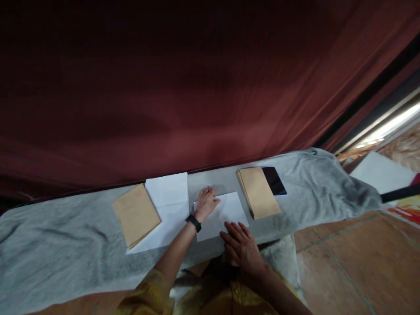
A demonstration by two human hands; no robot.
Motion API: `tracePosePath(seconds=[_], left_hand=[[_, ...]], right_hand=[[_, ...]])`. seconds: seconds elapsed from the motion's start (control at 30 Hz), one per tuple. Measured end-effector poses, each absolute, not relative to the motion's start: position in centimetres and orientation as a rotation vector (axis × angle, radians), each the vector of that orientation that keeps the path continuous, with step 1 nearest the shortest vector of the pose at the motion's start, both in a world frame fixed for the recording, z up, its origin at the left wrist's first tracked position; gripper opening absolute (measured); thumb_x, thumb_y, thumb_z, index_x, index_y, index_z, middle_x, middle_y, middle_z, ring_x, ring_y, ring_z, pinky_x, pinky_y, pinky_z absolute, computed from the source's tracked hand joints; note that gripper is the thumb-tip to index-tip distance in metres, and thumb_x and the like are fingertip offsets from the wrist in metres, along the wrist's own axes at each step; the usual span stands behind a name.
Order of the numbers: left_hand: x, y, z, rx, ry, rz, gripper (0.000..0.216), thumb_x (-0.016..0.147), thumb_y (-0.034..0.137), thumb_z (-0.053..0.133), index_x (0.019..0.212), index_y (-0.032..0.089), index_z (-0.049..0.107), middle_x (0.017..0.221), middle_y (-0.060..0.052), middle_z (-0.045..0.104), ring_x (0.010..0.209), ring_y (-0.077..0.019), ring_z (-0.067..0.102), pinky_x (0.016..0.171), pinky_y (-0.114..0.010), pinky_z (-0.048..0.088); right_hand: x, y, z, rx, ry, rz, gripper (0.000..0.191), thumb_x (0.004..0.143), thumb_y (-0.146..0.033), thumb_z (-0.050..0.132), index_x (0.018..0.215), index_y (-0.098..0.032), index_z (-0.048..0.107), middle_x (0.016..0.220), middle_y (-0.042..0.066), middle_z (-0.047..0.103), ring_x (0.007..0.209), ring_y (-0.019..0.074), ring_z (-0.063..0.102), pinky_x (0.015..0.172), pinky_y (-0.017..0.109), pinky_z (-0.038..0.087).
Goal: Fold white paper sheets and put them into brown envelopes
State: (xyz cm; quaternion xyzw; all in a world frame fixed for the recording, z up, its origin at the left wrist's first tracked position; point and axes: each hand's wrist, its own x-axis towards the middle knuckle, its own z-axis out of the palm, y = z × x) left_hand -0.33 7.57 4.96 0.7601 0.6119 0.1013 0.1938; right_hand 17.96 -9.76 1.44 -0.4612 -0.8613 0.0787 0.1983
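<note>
A folded white sheet of paper (226,214) lies on the grey cloth in front of me. My left hand (206,204), with a black watch on the wrist, rests on the sheet's left part, its fingers reaching over the far edge and the thumb apart. Along the near edge of the same sheet lies my right hand (243,247), palm down with fingers stretched out. To the left is a larger white sheet (170,192) with a crease across it. A stack of brown envelopes (136,214) partly covers that sheet. Right of the folded paper sits another stack of brown envelopes (260,192).
A dark phone (274,180) lies against the right envelope stack. Grey cloth (65,245) covers the long narrow surface. Behind it hangs a dark red curtain (197,100). Tiled floor (361,258) shows at the right, with a white sheet (382,171) farther off.
</note>
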Motion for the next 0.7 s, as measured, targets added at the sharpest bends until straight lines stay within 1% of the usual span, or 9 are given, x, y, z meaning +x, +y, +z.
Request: tracePosePath(seconds=[0.13, 0.2, 0.27, 0.33, 0.4, 0.5, 0.53, 0.6, 0.7], left_hand=[[0.0, 8.3, 5.5, 2.017, 1.69, 0.311, 0.008, 0.077, 0.025, 0.071, 0.075, 0.019, 0.066, 0.091, -0.007, 0.069, 0.1, -0.026, 0.061, 0.094, -0.038, 0.042], [0.0, 8.4, 6.0, 1.946, 1.655, 0.348, 0.007, 0.076, 0.024, 0.069, 0.072, 0.02, 0.065, 0.08, -0.004, 0.067, 0.089, -0.0225, 0.061, 0.084, -0.033, 0.043], [-0.3, 8.6, 6.9, 1.868, 1.599, 0.403, 0.011, 0.077, 0.027, 0.066, 0.069, 0.021, 0.063, 0.068, 0.001, 0.061, 0.075, -0.0182, 0.058, 0.072, -0.028, 0.042], [-0.9, 8.8, 8.0, 1.793, 1.529, 0.487, 0.018, 0.077, 0.034, 0.064, 0.066, 0.021, 0.06, 0.06, 0.004, 0.055, 0.066, -0.0152, 0.052, 0.063, -0.026, 0.037], [-1.7, 9.0, 9.3, 1.717, 1.459, 0.597, 0.027, 0.078, 0.043, 0.062, 0.064, 0.021, 0.055, 0.059, 0.005, 0.049, 0.061, -0.0134, 0.047, 0.059, -0.024, 0.034], [-2.6, 8.7, 11.2, 1.608, 1.379, 0.748, 0.039, 0.078, 0.058, 0.057, 0.067, 0.021, 0.05, 0.061, 0.006, 0.045, 0.059, -0.012, 0.043, 0.056, -0.024, 0.032], [-2.8, 8.4, 11.8, 1.572, 1.359, 0.786, 0.042, 0.077, 0.061, 0.057, 0.069, 0.021, 0.049, 0.061, 0.006, 0.044, 0.058, -0.0116, 0.042, 0.056, -0.024, 0.032], [-3.0, 7.6, 12.6, 1.47, 1.311, 0.848, 0.044, 0.075, 0.063, 0.061, 0.07, 0.021, 0.049, 0.062, 0.006, 0.044, 0.058, -0.0109, 0.042, 0.056, -0.023, 0.032], [-2.9, 6.3, 13.2, 1.294, 1.238, 0.899, 0.042, 0.071, 0.058, 0.07, 0.071, 0.02, 0.052, 0.062, 0.006, 0.047, 0.058, -0.0099, 0.042, 0.055, -0.023, 0.032]], right_hand=[[17.9, -9.7, 1.7, -1.272, -2.356, 0.282, 0.054, 0.097, -0.024, 0.053, 0.15, -0.03, 0.044, 0.154, 0.005, 0.047, 0.14, 0.0246, 0.046, 0.119, 0.051, 0.035], [18.0, -9.9, 1.7, -1.267, -2.289, 0.347, 0.054, 0.099, -0.022, 0.049, 0.151, -0.03, 0.041, 0.153, 0.005, 0.049, 0.139, 0.0232, 0.046, 0.119, 0.049, 0.036], [18.1, -10.2, 1.5, -1.318, -2.12, 0.41, 0.053, 0.101, -0.023, 0.043, 0.153, -0.031, 0.038, 0.154, 0.005, 0.047, 0.141, 0.0224, 0.045, 0.117, 0.046, 0.039], [18.4, -10.4, 1.0, -1.413, -1.872, 0.457, 0.053, 0.103, -0.026, 0.038, 0.155, -0.031, 0.033, 0.157, 0.006, 0.042, 0.144, 0.0236, 0.041, 0.115, 0.046, 0.042], [18.5, -10.3, 0.3, -1.483, -1.618, 0.507, 0.054, 0.104, -0.032, 0.038, 0.157, -0.031, 0.028, 0.16, 0.008, 0.038, 0.144, 0.0259, 0.04, 0.114, 0.048, 0.043], [18.4, -9.3, -0.2, -1.469, -1.318, 0.654, 0.06, 0.101, -0.042, 0.045, 0.157, -0.031, 0.027, 0.157, 0.011, 0.041, 0.134, 0.0276, 0.053, 0.103, 0.048, 0.053], [18.3, -8.7, -0.2, -1.439, -1.243, 0.711, 0.061, 0.1, -0.045, 0.047, 0.157, -0.03, 0.029, 0.154, 0.012, 0.045, 0.128, 0.0276, 0.058, 0.098, 0.047, 0.056], [18.0, -7.5, 0.4, -1.378, -1.139, 0.832, 0.059, 0.098, -0.05, 0.05, 0.151, -0.028, 0.041, 0.144, 0.013, 0.056, 0.119, 0.0273, 0.065, 0.091, 0.045, 0.059], [17.5, -6.0, 2.1, -1.316, -0.989, 1.069, 0.051, 0.092, -0.057, 0.056, 0.129, -0.022, 0.064, 0.122, 0.012, 0.071, 0.105, 0.0268, 0.069, 0.086, 0.043, 0.06]])
